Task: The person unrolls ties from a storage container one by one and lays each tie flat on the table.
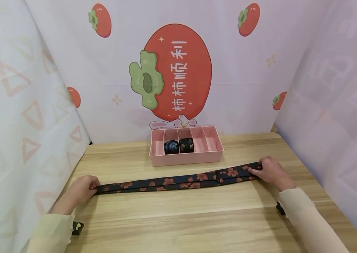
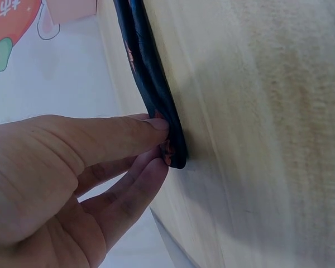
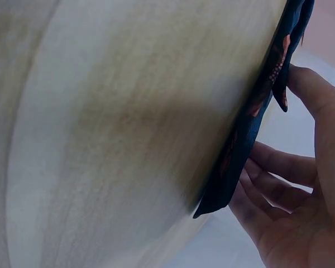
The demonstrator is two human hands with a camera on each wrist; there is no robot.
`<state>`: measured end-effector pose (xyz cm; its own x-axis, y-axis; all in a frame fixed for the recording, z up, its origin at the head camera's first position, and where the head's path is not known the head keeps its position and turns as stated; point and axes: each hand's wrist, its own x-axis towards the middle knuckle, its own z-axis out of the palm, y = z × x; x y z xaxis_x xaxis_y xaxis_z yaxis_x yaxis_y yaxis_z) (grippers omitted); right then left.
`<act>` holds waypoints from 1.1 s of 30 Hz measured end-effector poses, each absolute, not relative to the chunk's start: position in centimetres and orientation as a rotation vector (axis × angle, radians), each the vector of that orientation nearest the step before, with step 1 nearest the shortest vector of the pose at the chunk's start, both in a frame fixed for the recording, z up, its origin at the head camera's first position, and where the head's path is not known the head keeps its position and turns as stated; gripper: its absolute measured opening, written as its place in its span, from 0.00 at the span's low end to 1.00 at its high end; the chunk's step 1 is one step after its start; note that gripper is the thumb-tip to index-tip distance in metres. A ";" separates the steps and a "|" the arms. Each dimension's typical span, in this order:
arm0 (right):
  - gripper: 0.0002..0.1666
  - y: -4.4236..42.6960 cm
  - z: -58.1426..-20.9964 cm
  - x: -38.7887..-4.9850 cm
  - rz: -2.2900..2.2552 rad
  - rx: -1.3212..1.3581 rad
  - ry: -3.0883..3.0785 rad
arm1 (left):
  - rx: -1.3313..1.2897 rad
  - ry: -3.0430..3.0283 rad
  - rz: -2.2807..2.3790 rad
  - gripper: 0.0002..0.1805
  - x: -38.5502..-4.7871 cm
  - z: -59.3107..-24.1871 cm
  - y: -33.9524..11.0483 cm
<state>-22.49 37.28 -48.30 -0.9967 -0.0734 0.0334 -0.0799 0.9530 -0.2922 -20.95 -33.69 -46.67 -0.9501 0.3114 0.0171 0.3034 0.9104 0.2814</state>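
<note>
A long, flat necktie of dark fabric with orange-red flowers lies almost straight across the light wooden table, its narrower end at the left and its wider end at the right; a lengthwise fold line is visible on it, and a small step in the layers shows nearer to the right end.

The left hand pinches the narrow end, with the thumb on one face and the bent fingers on the other, so the gap is narrow; the right hand grips the wide end at its edge, the thumb placed apart from the bent fingers; whether the ends are lifted a little from the wood, I cannot tell.

Behind the necktie, and apart from it, stands a pink rectangular plastic box with five compartments; in the second compartment from the left sits a dark rolled fabric with bluish pattern, and in the third a black rolled fabric with pale brownish pattern; at the back hangs a white cloth with printed red persimmons; both forearms wear cream sleeves.
</note>
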 end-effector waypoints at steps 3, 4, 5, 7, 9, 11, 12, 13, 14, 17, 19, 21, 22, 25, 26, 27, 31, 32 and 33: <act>0.28 37.3 -48.5 -22.6 0.479 0.114 -3.071 | 0.485 3.035 0.446 0.09 -21.4 -46.7 -33.7; 0.28 37.3 -48.5 -22.6 0.485 0.109 -3.067 | 0.484 3.036 0.449 0.09 -21.5 -46.7 -33.7; 0.28 37.2 -48.5 -22.7 0.491 0.105 -3.064 | 0.483 3.039 0.452 0.09 -21.7 -46.6 -33.7; 0.28 37.3 -48.5 -22.9 0.500 0.100 -3.056 | 0.477 3.048 0.453 0.09 -21.9 -46.6 -33.6; 0.29 37.3 -48.5 -23.1 0.506 0.093 -3.056 | 0.477 3.059 0.450 0.09 -22.2 -46.5 -33.5; 0.29 37.3 -48.5 -23.4 0.517 0.086 -3.058 | 0.471 3.057 0.446 0.09 -22.5 -46.4 -33.3; 0.29 37.4 -48.5 -23.5 0.522 0.088 -3.057 | 0.467 3.056 0.443 0.08 -22.6 -46.4 -33.2; 0.29 37.4 -48.4 -23.7 0.527 0.083 -3.060 | 0.461 3.053 0.445 0.08 -22.8 -46.3 -33.1; 0.29 37.5 -48.4 -23.8 0.530 0.081 -3.062 | 0.456 3.050 0.449 0.08 -23.0 -46.3 -33.0; 0.29 37.7 -48.2 -24.3 0.530 0.079 -3.075 | 0.439 3.040 0.467 0.08 -23.5 -46.4 -32.8; 0.29 37.8 -48.2 -24.5 0.528 0.071 -3.091 | 0.437 3.039 0.479 0.07 -23.8 -46.4 -32.7; 0.30 37.9 -48.1 -24.7 0.529 0.055 -3.107 | 0.443 3.039 0.486 0.07 -24.1 -46.4 -32.6; 0.30 37.9 -48.1 -24.8 0.530 0.048 -3.113 | 0.447 3.042 0.489 0.07 -24.3 -46.4 -32.5; 0.30 38.1 -48.2 -25.1 0.523 0.034 -3.120 | 0.449 3.045 0.487 0.07 -24.7 -46.3 -32.4; 0.30 38.1 -48.1 -25.2 0.518 0.030 -3.120 | 0.449 3.044 0.483 0.08 -24.7 -46.3 -32.4; 0.30 38.1 -48.1 -25.2 0.507 0.032 -3.121 | 0.443 3.043 0.480 0.08 -24.8 -46.3 -32.3; 0.30 38.0 -48.1 -25.1 0.500 0.029 -3.122 | 0.439 3.031 0.465 0.08 -24.9 -46.2 -32.4; 0.30 37.9 -48.1 -25.1 0.499 0.028 -3.120 | 0.440 3.029 0.464 0.08 -24.8 -46.2 -32.4; 0.30 37.8 -48.0 -25.0 0.497 0.028 -3.120 | 0.442 3.028 0.462 0.08 -24.8 -46.2 -32.4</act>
